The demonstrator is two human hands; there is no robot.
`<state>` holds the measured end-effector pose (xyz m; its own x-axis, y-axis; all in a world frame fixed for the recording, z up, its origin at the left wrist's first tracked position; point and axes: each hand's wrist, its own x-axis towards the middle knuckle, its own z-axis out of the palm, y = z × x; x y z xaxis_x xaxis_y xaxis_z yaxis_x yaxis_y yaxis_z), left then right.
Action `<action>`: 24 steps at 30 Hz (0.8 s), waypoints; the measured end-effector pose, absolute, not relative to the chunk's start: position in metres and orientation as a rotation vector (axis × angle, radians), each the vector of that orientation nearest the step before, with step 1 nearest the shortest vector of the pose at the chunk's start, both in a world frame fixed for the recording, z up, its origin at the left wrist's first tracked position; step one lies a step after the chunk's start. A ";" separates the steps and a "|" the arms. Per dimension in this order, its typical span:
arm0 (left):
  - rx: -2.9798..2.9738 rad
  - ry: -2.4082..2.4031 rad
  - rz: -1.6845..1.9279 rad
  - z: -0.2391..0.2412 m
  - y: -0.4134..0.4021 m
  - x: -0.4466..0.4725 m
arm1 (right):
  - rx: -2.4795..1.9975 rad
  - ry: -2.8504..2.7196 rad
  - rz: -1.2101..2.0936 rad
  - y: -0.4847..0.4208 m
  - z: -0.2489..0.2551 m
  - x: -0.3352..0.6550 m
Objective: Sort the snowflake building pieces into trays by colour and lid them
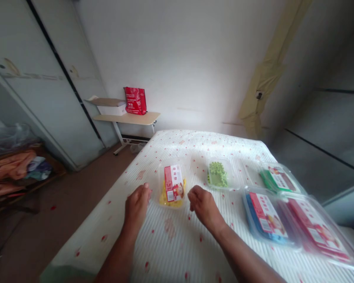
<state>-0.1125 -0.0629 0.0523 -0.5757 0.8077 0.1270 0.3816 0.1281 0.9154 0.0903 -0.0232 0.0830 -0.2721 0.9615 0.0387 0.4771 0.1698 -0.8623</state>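
Observation:
A clear plastic box (173, 186) with a red and white label and yellow pieces inside lies on the bed between my hands. Just left of it is my left hand (138, 201), fingers curled closed, with a small gap to the box wall. My right hand (203, 202) is also closed, its knuckles very near the box's right edge; whether it touches is unclear. Neither hand visibly holds anything. Behind my right hand stands a clear tub of light green pieces (217, 174), showing no label.
Labelled boxes with green (280, 179), blue (267, 216) and pink-red (317, 228) contents lie at the right on the patterned bed cover (168, 251). Beyond stands a small table (141, 118) with a red bag (135, 101). Wardrobe doors (41, 86) line the left.

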 end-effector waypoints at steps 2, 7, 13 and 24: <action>1.261 2.119 1.469 0.067 -0.056 -0.113 | -1.273 -1.838 0.991 -0.024 0.099 0.099; 1.717 1.981 1.307 0.111 -0.022 -0.071 | -1.284 -1.676 0.742 -0.014 0.154 0.158; 2.331 1.703 0.673 0.119 0.010 0.040 | -1.653 -1.579 0.531 0.024 0.177 0.249; 2.671 1.642 0.542 0.072 0.032 0.075 | -1.742 -1.428 0.859 0.059 0.142 0.282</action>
<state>0.0750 0.0316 0.0720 0.4094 0.8593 0.3064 0.8730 -0.4666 0.1420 0.2820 0.0591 0.1418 0.1667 0.9845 -0.0541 0.5088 -0.1329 -0.8505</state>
